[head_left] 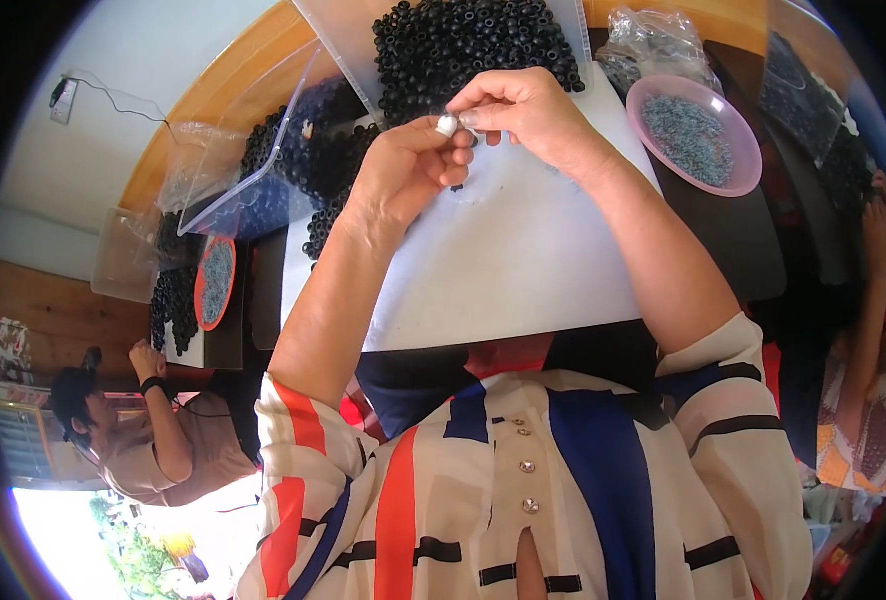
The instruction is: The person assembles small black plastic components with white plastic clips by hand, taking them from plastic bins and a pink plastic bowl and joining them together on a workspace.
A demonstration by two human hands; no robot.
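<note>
Both forearms (335,275) slant inward here, left hand (408,165) showing its palm, fingers curled into a tight pinch, right hand (525,112) arched, knuckles up, bent fingertips just beside the left's

Shows, on the pale wall (123,45) at upper left, a white socket strip (62,103) with a dark cord (128,108). Includes brown wood panelling (53,312) lower down. Records a co-worker (188,445) in a brown top (dark band (153,383) at the wrist), bright greenery (138,548) below, another person (875,425) far right.
</note>
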